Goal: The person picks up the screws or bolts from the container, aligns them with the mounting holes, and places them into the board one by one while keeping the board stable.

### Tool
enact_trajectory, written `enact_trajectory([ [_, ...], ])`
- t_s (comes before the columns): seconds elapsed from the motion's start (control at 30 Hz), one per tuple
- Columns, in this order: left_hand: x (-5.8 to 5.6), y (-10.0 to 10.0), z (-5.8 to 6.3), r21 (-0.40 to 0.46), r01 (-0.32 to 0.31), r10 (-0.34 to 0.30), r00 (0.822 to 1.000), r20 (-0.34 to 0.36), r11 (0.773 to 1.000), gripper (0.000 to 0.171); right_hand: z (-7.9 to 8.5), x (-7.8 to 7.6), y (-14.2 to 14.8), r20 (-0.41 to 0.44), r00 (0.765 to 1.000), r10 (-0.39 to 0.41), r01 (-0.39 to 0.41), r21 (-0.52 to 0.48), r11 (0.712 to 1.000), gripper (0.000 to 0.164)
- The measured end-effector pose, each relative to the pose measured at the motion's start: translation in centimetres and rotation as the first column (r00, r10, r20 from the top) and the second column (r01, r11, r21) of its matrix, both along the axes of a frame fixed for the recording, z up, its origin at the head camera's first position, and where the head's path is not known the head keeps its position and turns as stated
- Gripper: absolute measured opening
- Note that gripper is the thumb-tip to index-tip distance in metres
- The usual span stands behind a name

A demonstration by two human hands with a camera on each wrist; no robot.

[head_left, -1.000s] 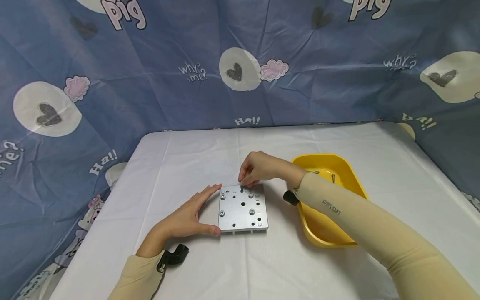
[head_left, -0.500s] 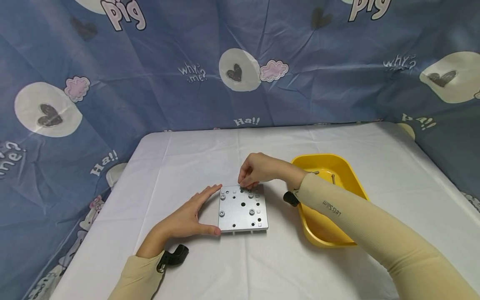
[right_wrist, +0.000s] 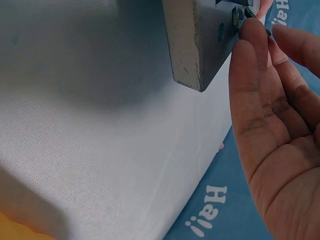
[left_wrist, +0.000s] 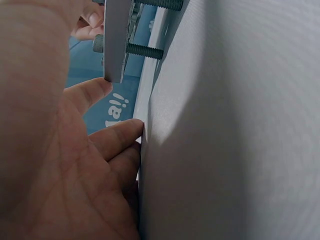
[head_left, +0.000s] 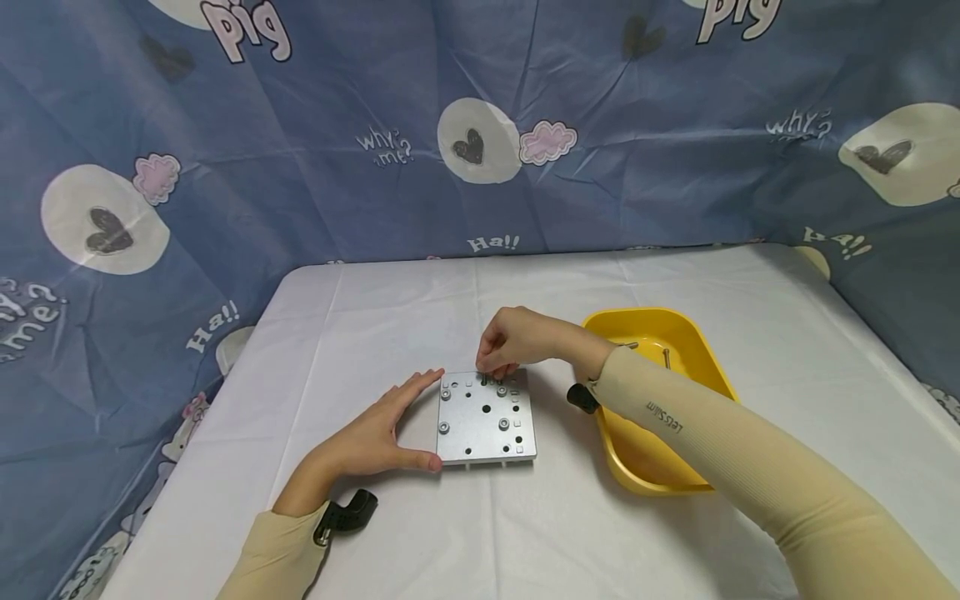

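Note:
A square silver metal plate point(head_left: 480, 437) with several holes lies in front of me. Socket-head bolts point(head_left: 504, 424) stand in it, and in the left wrist view their threaded shanks point(left_wrist: 145, 51) stick out below, holding the plate off the cloth. My left hand point(head_left: 378, 433) spreads along the plate's left side, thumb at the near corner and a fingertip at the far corner. At the far edge my right hand point(head_left: 517, 335) pinches a small dark screw point(right_wrist: 249, 12) between thumb and fingers, close over the plate. Its lower end is partly hidden in the head view.
A yellow bin point(head_left: 701, 362) stands to the right, under my right forearm, with a few loose screws point(head_left: 667, 357) inside. White cloth point(head_left: 405, 317) covers the table, and a blue printed curtain point(head_left: 360, 200) hangs behind it.
My right hand has lowered very slightly over the far edge, still pinching the screw. The left hand and the plate have stayed put.

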State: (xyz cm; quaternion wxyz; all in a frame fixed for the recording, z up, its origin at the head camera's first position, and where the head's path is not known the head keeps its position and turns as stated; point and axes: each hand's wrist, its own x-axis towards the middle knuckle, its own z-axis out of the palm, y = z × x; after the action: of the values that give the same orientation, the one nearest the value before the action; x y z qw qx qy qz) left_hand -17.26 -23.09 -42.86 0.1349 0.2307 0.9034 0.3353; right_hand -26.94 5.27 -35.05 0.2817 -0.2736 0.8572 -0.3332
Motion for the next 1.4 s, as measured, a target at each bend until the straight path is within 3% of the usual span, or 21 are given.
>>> enact_trajectory([
  [1.4, 0.2, 0.22, -0.06, -0.002, -0.006, 0.006, 1.0, 0.002, 1.0, 0.125, 0.06, 0.3, -0.06, 0.001, 1.0, 0.03, -0.03, 0.021, 0.999, 0.01],
])
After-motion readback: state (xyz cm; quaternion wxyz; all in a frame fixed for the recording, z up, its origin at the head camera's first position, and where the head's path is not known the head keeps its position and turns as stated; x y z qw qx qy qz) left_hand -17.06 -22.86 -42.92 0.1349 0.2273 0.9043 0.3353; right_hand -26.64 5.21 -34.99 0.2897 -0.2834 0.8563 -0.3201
